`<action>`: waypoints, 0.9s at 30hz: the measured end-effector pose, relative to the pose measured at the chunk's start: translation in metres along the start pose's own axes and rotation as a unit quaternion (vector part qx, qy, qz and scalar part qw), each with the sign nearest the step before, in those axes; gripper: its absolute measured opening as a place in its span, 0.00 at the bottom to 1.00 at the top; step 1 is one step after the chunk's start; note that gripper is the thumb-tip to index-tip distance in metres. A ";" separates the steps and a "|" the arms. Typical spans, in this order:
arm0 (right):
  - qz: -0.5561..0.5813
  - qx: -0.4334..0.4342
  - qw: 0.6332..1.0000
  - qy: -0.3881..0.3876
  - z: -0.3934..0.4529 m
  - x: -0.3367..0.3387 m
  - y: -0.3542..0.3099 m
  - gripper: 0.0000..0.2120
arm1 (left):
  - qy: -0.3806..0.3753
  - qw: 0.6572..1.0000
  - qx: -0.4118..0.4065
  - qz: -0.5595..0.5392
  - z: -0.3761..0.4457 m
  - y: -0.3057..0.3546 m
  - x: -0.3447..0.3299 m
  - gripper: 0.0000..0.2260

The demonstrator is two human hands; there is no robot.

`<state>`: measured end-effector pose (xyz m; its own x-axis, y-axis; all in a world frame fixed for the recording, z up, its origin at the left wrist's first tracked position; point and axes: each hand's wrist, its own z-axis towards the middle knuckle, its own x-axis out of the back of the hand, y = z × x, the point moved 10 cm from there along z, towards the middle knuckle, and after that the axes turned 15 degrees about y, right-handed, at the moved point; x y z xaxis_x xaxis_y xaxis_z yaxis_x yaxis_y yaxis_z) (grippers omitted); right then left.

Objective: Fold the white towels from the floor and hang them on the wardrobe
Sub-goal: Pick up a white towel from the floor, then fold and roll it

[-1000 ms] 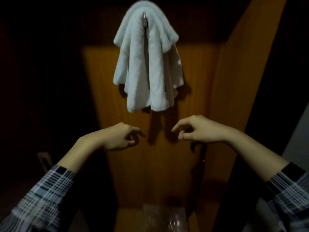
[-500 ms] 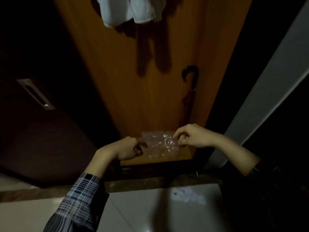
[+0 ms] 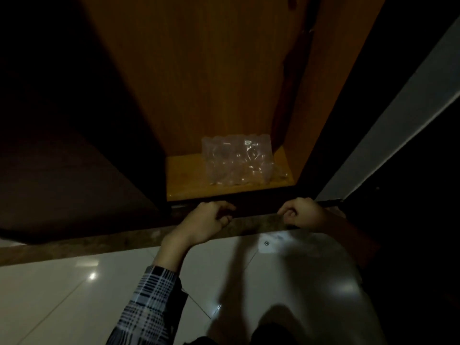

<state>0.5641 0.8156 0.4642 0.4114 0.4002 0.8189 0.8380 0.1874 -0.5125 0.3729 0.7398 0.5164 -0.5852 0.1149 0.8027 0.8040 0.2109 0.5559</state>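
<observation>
The open wardrobe (image 3: pixel 199 70) shows its orange wood back panel and bottom shelf. No white towel is in view. My left hand (image 3: pixel 206 220) and my right hand (image 3: pixel 302 214) hover side by side over the wardrobe's front sill, just above the stone threshold. Both have loosely curled fingers and hold nothing. A plaid sleeve covers my left forearm.
A clear crumpled plastic bag (image 3: pixel 239 160) lies on the wardrobe's bottom shelf. A dark umbrella (image 3: pixel 288 78) leans in the right inner corner. A dark door panel (image 3: pixel 62 158) stands at the left, a pale wall strip (image 3: pixel 398 120) at the right. Glossy white floor tiles (image 3: pixel 62 295) lie below.
The view has tilted down from the hung towel to the wardrobe's base, and the towel has left the frame. Both hands dropped from below the towel to the sill, empty throughout.
</observation>
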 end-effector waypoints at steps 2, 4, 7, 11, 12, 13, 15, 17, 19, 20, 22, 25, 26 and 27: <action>0.000 -0.004 1.000 -0.023 0.013 -0.056 0.036 0.11 | 0.023 0.999 0.015 -0.026 0.008 -0.032 -0.044 0.14; -0.018 -0.018 0.999 -0.033 0.026 -0.106 0.074 0.11 | 0.039 0.998 0.027 -0.051 0.016 -0.062 -0.090 0.14; -0.011 -0.021 0.999 -0.031 0.042 -0.171 0.124 0.14 | 0.058 0.994 0.035 -0.081 0.026 -0.104 -0.155 0.13; -0.048 -0.028 0.998 -0.022 0.061 -0.251 0.197 0.16 | 0.073 0.992 0.049 -0.093 0.047 -0.159 -0.234 0.12; -0.063 -0.030 0.997 -0.026 0.066 -0.270 0.216 0.15 | 0.079 0.991 0.054 -0.095 0.053 -0.172 -0.251 0.11; -0.066 -0.040 0.997 -0.028 0.070 -0.289 0.235 0.15 | 0.084 0.990 0.054 -0.097 0.060 -0.183 -0.269 0.11; -0.079 -0.052 0.995 -0.024 0.079 -0.321 0.268 0.15 | 0.091 0.990 0.049 -0.096 0.072 -0.199 -0.299 0.10; -0.082 -0.062 0.995 -0.011 0.091 -0.349 0.298 0.16 | 0.095 0.990 0.044 -0.099 0.082 -0.211 -0.325 0.10; -0.092 -0.059 0.994 -0.021 0.099 -0.376 0.314 0.15 | 0.103 0.989 0.037 -0.100 0.090 -0.222 -0.346 0.10; -0.114 -0.047 0.992 -0.031 0.101 -0.389 0.319 0.13 | 0.106 0.989 0.035 -0.100 0.093 -0.227 -0.354 0.10; -0.122 -0.012 0.992 0.012 0.111 -0.403 0.327 0.07 | 0.097 0.991 0.025 -0.086 0.098 -0.233 -0.368 0.10; -0.321 0.046 0.943 -0.073 0.119 -0.456 0.371 0.24 | 0.082 0.996 -0.003 -0.044 0.105 -0.234 -0.379 0.11; -0.386 0.094 0.914 -0.086 0.112 -0.462 0.368 0.29 | 0.085 0.995 -0.009 -0.042 0.107 -0.235 -0.379 0.10; -0.379 0.081 0.920 -0.062 0.109 -0.458 0.368 0.28 | 0.089 0.995 -0.012 -0.037 0.108 -0.236 -0.379 0.10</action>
<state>0.6447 0.7992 -0.1273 -0.3218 0.1967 0.9262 0.7985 0.5821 0.1538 0.3933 0.7511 0.0579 -0.6161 -0.0750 0.7841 0.7634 0.1885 0.6178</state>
